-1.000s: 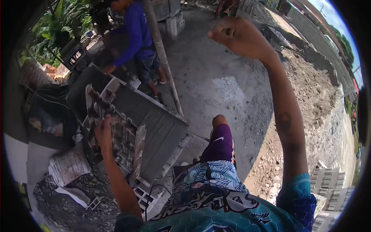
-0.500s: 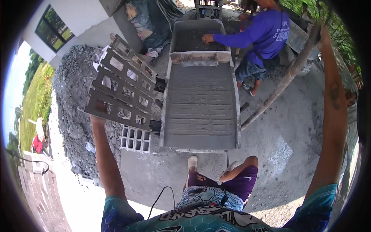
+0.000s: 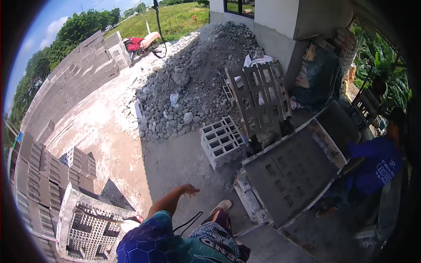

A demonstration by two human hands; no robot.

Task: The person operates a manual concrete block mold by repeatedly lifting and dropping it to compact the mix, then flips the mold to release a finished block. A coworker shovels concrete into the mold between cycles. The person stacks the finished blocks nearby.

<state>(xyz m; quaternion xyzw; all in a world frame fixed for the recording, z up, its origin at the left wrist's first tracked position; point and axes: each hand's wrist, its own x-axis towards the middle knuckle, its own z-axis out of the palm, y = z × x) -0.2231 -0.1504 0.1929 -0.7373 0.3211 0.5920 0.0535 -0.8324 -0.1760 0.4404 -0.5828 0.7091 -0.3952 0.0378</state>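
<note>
My left hand (image 3: 189,190) hangs free over the concrete floor, its fingers stretched out and nothing in them. My right hand is out of view. Nearest to my left hand is a stack of light grey hollow concrete blocks (image 3: 223,142). Beyond it, a hinged mould plate (image 3: 258,94) with rectangular openings stands tilted up. It leans away from the block-making machine's metal frame (image 3: 252,199). Inside that frame lies a dark grey concrete surface (image 3: 318,151) marked with several rectangular recesses.
A big gravel heap (image 3: 193,74) rises behind the blocks. Rows of stacked blocks (image 3: 79,72) line the left. At lower left lies a pale perforated frame (image 3: 94,223). A co-worker in a blue shirt (image 3: 372,166) is at the machine's far right side. A dark cable (image 3: 188,222) loops by my foot.
The view has swung left. My left hand has let go of the hinged plate and come down. My right hand, earlier on a long pole, has left the picture.
</note>
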